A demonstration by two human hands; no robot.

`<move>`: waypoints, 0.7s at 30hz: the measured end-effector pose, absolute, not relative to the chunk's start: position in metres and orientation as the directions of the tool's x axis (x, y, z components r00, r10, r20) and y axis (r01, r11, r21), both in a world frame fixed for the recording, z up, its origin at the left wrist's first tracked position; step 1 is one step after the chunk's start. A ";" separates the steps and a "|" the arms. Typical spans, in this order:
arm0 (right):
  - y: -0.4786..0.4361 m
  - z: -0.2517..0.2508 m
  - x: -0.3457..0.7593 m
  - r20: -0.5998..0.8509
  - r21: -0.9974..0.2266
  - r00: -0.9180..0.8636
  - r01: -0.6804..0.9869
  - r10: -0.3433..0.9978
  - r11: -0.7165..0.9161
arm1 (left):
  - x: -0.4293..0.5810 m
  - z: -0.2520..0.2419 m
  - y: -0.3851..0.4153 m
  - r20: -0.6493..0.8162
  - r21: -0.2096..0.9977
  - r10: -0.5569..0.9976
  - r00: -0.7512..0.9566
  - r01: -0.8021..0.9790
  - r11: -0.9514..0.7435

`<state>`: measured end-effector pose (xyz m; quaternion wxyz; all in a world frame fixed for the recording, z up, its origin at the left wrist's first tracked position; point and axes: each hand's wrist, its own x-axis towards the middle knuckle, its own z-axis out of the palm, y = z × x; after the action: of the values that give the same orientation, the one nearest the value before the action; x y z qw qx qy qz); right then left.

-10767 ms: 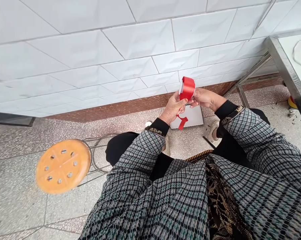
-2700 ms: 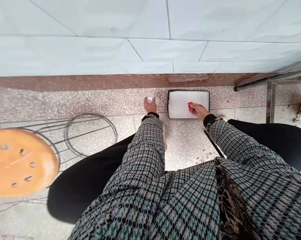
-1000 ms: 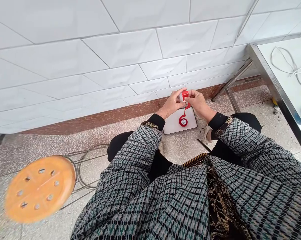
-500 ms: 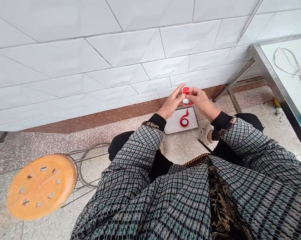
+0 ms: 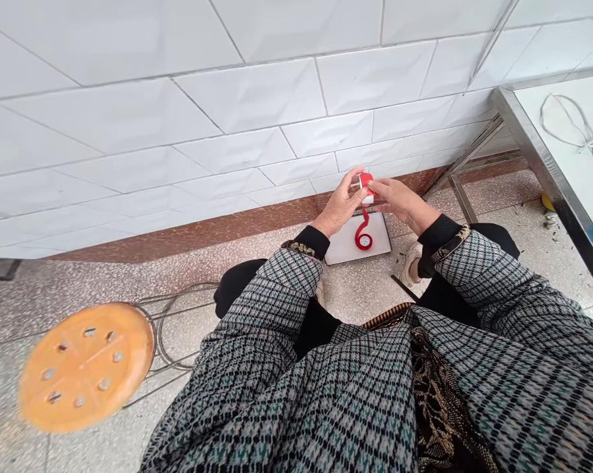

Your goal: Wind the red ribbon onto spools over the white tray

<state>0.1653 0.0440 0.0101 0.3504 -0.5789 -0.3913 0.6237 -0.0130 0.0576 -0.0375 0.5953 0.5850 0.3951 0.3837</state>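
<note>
Between my two hands is a small white box (image 5: 368, 199) with red ribbon across its top. My left hand (image 5: 343, 202) grips the box from the left, thumb at the near side and fingers behind. My right hand (image 5: 399, 199) has its thumb and fingers on the red ribbon (image 5: 366, 179) at the box's right side. From under the box the ribbon trails down to a red ribbon roll (image 5: 364, 242). That roll lies on a white, dark-edged flat box (image 5: 343, 240) on the floor, below my hands.
An orange round stool (image 5: 87, 368) with a wire-like metal frame lies at the left. A metal-edged table (image 5: 547, 151) stands at the right with a white cable (image 5: 569, 121) on it. The tiled wall (image 5: 257, 85) rises just ahead.
The box has turned slightly between my hands. My right hand has shifted over the ribbon on top, and the trailing ribbon now hangs to the left of where it hung, below the box.
</note>
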 end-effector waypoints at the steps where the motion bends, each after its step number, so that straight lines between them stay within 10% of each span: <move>1: 0.045 0.012 0.167 -0.485 -0.874 -0.097 0.016 0.869 -0.486 | -0.013 -0.036 0.057 -0.012 1.000 0.921 0.389 0.023 0.003; 21: 0.038 0.050 0.181 -0.375 -0.901 -0.269 -0.120 0.887 -0.417 | -0.011 -0.022 0.064 0.143 0.987 0.943 0.302 0.031 -0.160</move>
<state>0.1809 0.0384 0.0498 0.3648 -0.4820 -0.3981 0.6900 -0.0115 0.0637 -0.0215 0.5158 0.6203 0.3923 0.4418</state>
